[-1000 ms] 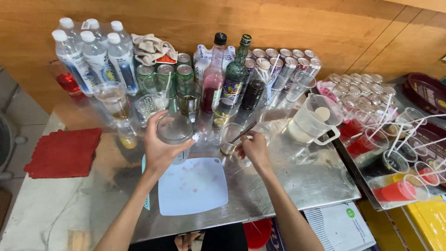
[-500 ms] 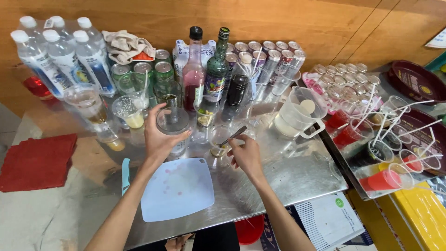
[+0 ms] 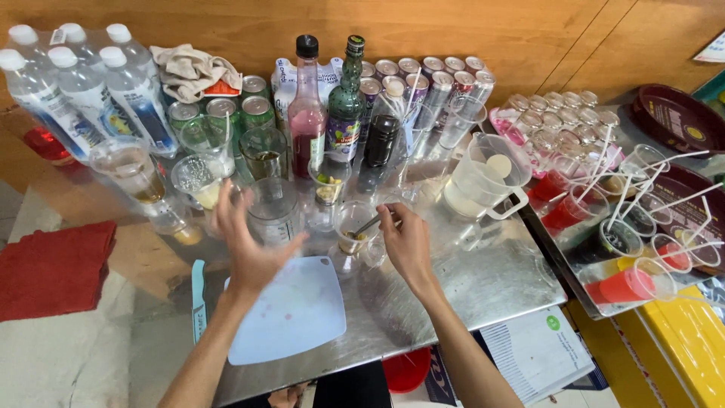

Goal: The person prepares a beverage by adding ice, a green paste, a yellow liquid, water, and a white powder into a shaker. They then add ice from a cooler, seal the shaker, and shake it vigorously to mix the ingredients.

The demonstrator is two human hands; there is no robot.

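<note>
My left hand point(image 3: 249, 245) is open with fingers spread, blurred, just in front of a clear glass tumbler point(image 3: 276, 211) that stands on the steel table point(image 3: 483, 279). My right hand point(image 3: 406, 243) grips a thin metal spoon point(image 3: 368, 224). The spoon's tip dips into a small clear cup point(image 3: 353, 227) holding yellowish bits. A pale blue cutting board point(image 3: 291, 313) lies below both hands, and a teal-handled knife point(image 3: 198, 298) lies at its left edge.
Water bottles point(image 3: 83, 91), green cans point(image 3: 226, 113), a red syrup bottle point(image 3: 306, 113), a green bottle point(image 3: 346, 106) and silver cans point(image 3: 445, 75) line the back. A clear pitcher point(image 3: 483, 177) stands right of centre. Trays of cups with straws point(image 3: 642, 227) fill the right. A red cloth point(image 3: 53, 264) lies left.
My left hand, which was wrapped around the glass tumbler, has come off it and opened. My right hand still holds the spoon in the small cup.
</note>
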